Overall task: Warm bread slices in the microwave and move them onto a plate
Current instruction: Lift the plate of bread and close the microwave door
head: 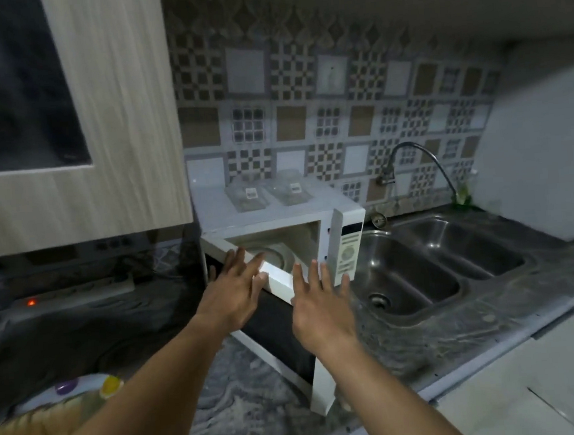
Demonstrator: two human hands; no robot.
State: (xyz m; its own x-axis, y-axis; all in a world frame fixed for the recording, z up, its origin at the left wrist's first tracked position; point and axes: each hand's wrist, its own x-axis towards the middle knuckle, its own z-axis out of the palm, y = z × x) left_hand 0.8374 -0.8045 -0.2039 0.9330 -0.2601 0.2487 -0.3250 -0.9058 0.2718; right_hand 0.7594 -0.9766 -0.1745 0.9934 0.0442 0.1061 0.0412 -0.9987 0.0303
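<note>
A white microwave stands on the dark counter beside the sink. Its door is swung partly open toward me, dark window facing left. Inside, a round turntable or plate shows dimly; I cannot make out any bread on it. My left hand rests with spread fingers on the door's top edge. My right hand hovers with fingers apart just right of the door, in front of the control panel. A bagged bread loaf lies at the lower left, partly hidden by my left arm.
A double steel sink with a curved tap lies to the right. Two clear containers sit on top of the microwave. A wooden wall cabinet hangs at upper left. A power strip with a red light lies on the left counter.
</note>
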